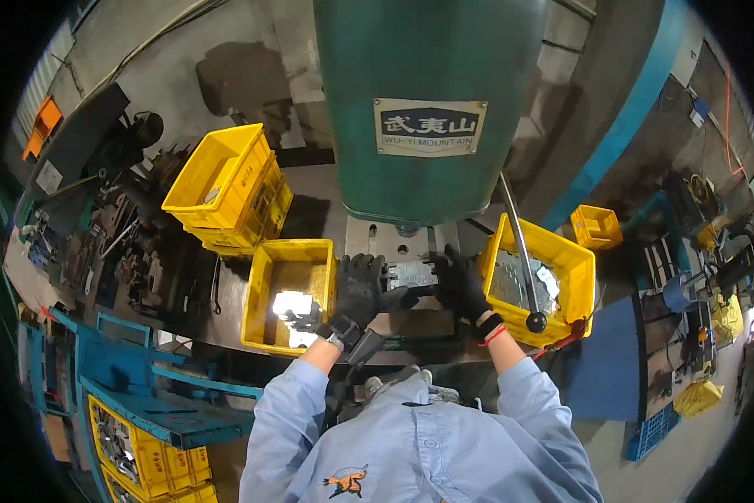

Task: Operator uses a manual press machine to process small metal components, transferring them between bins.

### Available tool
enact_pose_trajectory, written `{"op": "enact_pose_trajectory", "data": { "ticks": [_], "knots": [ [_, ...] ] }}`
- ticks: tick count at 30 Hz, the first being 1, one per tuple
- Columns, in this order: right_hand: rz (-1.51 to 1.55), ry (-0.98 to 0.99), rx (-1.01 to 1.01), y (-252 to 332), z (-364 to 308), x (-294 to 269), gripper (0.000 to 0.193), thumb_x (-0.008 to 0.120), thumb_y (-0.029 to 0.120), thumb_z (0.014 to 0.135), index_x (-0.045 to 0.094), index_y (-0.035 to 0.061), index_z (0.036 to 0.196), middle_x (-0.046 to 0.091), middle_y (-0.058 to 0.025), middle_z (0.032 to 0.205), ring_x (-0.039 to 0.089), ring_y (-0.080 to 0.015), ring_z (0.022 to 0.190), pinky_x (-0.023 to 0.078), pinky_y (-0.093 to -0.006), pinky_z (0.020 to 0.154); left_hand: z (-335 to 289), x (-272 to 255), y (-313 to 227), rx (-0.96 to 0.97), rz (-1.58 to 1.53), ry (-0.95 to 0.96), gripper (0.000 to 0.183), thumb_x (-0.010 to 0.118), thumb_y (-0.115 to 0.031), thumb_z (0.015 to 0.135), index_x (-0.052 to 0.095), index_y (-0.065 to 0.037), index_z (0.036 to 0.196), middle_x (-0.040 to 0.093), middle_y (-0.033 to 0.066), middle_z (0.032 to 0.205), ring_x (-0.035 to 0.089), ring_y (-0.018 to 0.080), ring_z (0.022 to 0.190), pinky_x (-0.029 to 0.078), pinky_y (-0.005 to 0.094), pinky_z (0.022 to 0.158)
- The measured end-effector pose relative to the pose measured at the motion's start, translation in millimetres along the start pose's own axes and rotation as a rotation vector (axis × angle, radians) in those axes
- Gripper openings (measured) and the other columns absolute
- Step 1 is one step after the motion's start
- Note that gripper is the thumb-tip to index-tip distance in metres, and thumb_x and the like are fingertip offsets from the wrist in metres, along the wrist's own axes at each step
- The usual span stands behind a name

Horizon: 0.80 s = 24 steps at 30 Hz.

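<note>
Both my hands wear black gloves and meet a flat silver metal plate (410, 275) from its two sides, below the green machine head (427, 109). My left hand (359, 287) is closed at the plate's left end, with its fingers bent over and pointing away from me. At the right end my right hand (461, 285) is closed too, its fingertips at the plate's edge. The plate lies on the machine table (362, 235); dark gloves and shadow hide how it sits there.
Left of my hands stands a yellow bin (330, 251) with shiny plates; stacked yellow bins (218, 172) rise behind it. On the right, a yellow bin (585, 289) holds more plates, with a ball-ended lever (524, 251) reaching over it. A blue metal rack (155, 402) is at lower left.
</note>
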State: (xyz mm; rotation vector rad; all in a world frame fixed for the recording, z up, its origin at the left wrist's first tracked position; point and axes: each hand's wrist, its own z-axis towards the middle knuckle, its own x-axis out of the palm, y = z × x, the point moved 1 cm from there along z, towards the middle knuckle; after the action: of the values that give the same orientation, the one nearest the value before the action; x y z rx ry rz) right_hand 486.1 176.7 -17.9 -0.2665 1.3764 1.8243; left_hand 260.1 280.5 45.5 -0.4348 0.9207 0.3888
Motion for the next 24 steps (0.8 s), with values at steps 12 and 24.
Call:
{"op": "enact_pose_trajectory", "data": {
  "ticks": [12,24],
  "knots": [
    [0.779,-0.156,0.397,14.2,-27.4,-33.8,0.053,0.065,0.007,0.093,0.05,0.0021,0.144,0.066,-0.0075,0.128,0.062,-0.0212,0.117,0.046,-0.033,0.103,5.6,-4.3,9.7,-0.1,-0.162,0.16,0.064,0.079,-0.054,0.074,0.068,-0.004,0.111,0.068,0.0181,0.093,0.066,0.0346,0.087,0.052,0.0456,0.08],
    [0.442,-0.168,0.26,122.3,-80.3,-196.4,0.057,0.062,0.021,0.098,0.042,0.0032,0.149,0.058,-0.0128,0.137,0.061,-0.0227,0.12,0.051,-0.0364,0.099,-7.6,9.8,29.3,-0.118,-0.058,-0.04,0.054,0.078,-0.05,0.073,0.067,-0.003,0.099,0.067,0.017,0.086,0.066,0.0344,0.081,0.052,0.0473,0.075]
  ]
}}
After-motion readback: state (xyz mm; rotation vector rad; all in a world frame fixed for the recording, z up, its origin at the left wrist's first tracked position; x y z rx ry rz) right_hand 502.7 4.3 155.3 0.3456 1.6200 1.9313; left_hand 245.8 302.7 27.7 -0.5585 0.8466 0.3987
